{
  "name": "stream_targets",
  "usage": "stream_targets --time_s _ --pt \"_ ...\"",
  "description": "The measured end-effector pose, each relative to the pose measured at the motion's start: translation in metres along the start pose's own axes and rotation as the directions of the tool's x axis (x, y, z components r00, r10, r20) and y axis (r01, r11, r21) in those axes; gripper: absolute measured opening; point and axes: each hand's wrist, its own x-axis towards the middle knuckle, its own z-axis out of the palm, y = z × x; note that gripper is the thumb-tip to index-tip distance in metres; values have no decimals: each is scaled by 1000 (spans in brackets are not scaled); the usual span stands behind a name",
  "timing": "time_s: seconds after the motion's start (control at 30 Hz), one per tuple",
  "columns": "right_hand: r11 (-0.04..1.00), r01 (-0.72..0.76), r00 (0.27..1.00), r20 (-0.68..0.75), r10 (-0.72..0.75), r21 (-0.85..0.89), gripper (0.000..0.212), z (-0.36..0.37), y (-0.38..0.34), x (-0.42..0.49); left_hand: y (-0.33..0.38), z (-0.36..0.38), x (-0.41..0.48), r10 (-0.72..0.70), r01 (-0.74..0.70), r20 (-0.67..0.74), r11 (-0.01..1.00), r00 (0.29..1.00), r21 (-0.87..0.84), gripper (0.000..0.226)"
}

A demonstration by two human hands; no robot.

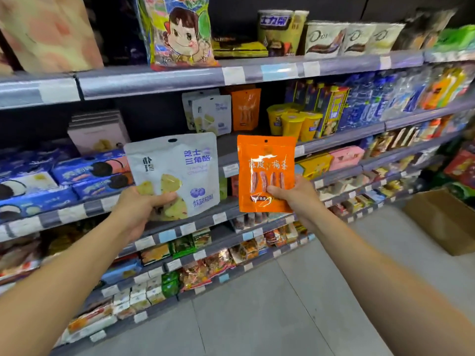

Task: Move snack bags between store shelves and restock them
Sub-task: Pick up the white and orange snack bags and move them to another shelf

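Observation:
My left hand grips the lower left corner of a white snack bag with blue print and yellow cheese pieces, held upright in front of the shelves. My right hand holds an orange snack bag by its lower right edge, also upright. The two bags hang side by side, a small gap between them. Behind them, on the second shelf, stand two more white bags and one more orange bag.
Blue cookie boxes fill the shelf at left. Yellow cups and blue packs stand to the right of the shelf bags. A large cartoon candy bag sits on the top shelf. A cardboard box rests on the floor at right.

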Motion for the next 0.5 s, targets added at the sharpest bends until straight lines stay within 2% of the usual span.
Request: stream_targets --time_s 0.17,0.3,0.5 --pt "1000 -2 1000 16 2 -5 48 -6 7 72 1 22 66 15 -15 -44 1000 999 -5 39" --pt "1000 -23 999 -25 23 -3 48 -14 9 126 -1 34 115 -6 6 -34 1000 999 -8 54" --pt "999 -34 997 -68 36 38 55 -13 6 210 1 55 166 -20 15 -78 998 997 -63 53"
